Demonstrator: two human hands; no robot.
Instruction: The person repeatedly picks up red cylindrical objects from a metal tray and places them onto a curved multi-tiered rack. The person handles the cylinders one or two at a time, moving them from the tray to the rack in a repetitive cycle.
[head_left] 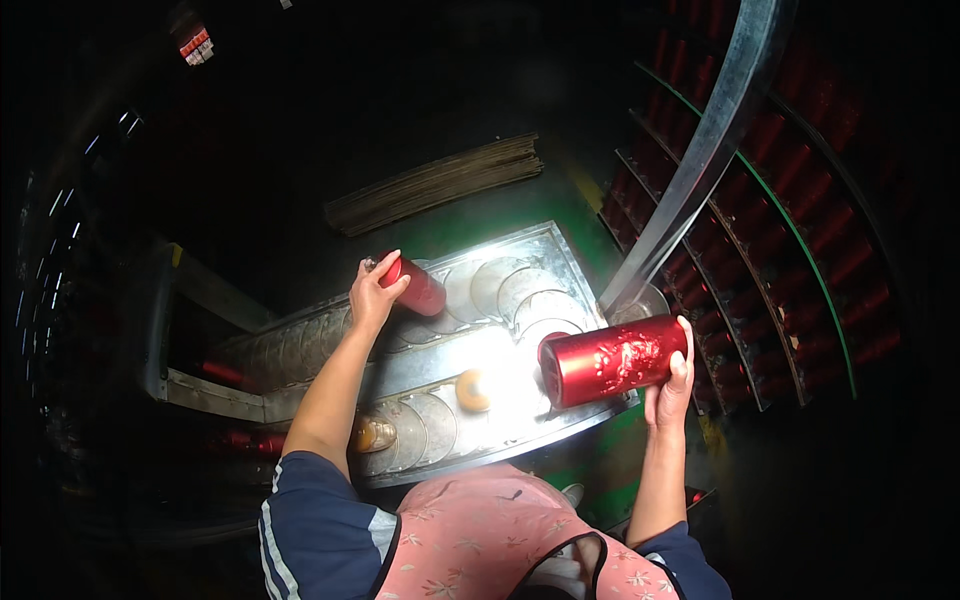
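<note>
My right hand (675, 385) is closed round one end of a shiny red metallic cylinder (615, 362), like a bottle or flask body. It lies nearly level above the right end of a conveyor (400, 375) of overlapping crescent plates. My left hand (378, 290) grips the upper end of a second red cylinder (422, 291), tilted over the conveyor's far lane; whether its lower end touches the plates I cannot tell. On the near lane, a round gold-coloured piece (472, 391) sits in the glare, and another gold-coloured piece (375, 435) lies beside my left forearm.
A curved metal post (700, 170) rises at the conveyor's right end. Racks of red cylinders (770, 250) stand beyond it. Flat stacked sheets (435, 185) lie behind the conveyor. More red cylinders (222, 373) sit in the dim left part. Strong glare hides some conveyor surface.
</note>
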